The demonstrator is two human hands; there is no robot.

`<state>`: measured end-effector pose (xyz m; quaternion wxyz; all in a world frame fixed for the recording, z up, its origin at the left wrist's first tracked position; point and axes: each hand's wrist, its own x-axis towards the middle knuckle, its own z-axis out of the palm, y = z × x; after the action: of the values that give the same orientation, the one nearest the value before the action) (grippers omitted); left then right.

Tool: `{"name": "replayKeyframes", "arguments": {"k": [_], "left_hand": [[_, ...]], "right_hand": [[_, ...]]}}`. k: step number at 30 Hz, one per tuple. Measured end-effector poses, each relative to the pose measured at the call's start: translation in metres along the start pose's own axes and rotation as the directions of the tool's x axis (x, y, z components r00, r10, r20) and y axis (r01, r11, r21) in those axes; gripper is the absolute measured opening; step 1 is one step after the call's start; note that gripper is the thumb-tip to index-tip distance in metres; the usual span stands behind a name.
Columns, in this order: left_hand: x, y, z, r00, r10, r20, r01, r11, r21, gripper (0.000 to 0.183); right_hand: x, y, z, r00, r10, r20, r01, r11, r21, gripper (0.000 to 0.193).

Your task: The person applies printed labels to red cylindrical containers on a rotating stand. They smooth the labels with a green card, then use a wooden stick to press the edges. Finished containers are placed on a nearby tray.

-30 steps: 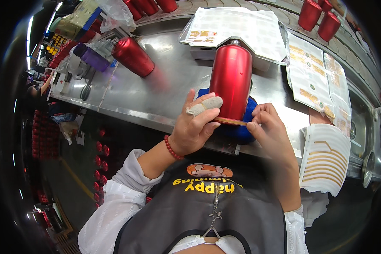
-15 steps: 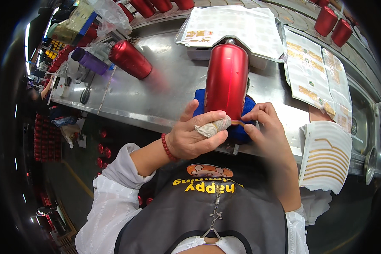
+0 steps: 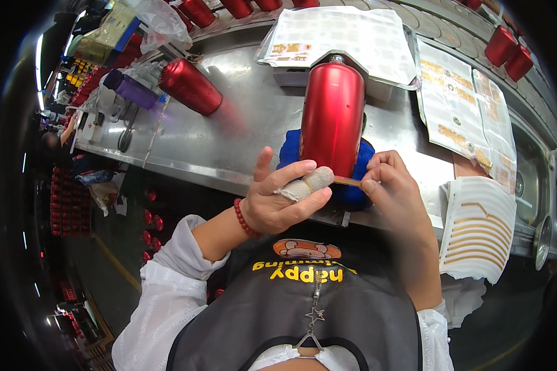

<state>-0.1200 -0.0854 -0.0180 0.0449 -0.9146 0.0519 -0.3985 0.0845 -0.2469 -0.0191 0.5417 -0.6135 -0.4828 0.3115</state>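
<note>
A red metal bottle (image 3: 333, 111) lies in front of me on a blue cloth (image 3: 366, 154), its base toward me and its neck against a dark notched rest. My left hand (image 3: 284, 195) is at the base with fingers spread. One finger wears a white cloth sleeve (image 3: 314, 181), its tip against the base edge. From that tip a narrow gold strip (image 3: 348, 181) stretches to the right. Its other end is pinched between thumb and fingers of my right hand (image 3: 390, 182). Whether the strip touches the bottle is hidden by the sleeved finger.
Another red bottle (image 3: 190, 86) and a purple bottle (image 3: 130, 89) are at the left on the metal table (image 3: 229, 148). White sheets with gold prints (image 3: 455, 105) lie at the right. A backing sheet with gold strips (image 3: 478, 232) hangs over the front edge. Red bottles (image 3: 501, 44) stand on a conveyor behind.
My right hand has shifted slightly right, and more of the gold strip shows between the hands. My left hand has moved slightly left. The conveyor's bottles have travelled right.
</note>
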Motion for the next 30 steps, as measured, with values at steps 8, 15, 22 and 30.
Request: {"name": "replayKeyframes", "arguments": {"k": [8, 15, 22, 30], "left_hand": [[0.031, 0.006, 0.018, 0.974, -0.21, 0.083, 0.22, 0.964, -0.147, 0.044], [-0.005, -0.003, 0.008, 0.88, -0.461, 0.114, 0.467, 0.796, -0.384, 0.062], [0.008, 0.002, 0.015, 0.698, -0.658, 0.282, 0.674, 0.471, -0.569, 0.075], [0.016, 0.004, 0.021, 0.698, -0.653, 0.295, 0.688, 0.496, -0.53, 0.083]], "right_hand": [[0.002, -0.001, 0.002, 1.0, -0.003, -0.019, 0.003, 1.0, -0.01, 0.011], [0.002, 0.0, 0.008, 0.998, -0.038, -0.054, 0.03, 0.989, -0.142, 0.01], [-0.005, -0.001, 0.02, 0.988, -0.119, -0.095, 0.097, 0.972, -0.213, 0.013], [-0.004, -0.002, 0.023, 0.989, -0.117, -0.091, 0.087, 0.956, -0.28, 0.015]]}}
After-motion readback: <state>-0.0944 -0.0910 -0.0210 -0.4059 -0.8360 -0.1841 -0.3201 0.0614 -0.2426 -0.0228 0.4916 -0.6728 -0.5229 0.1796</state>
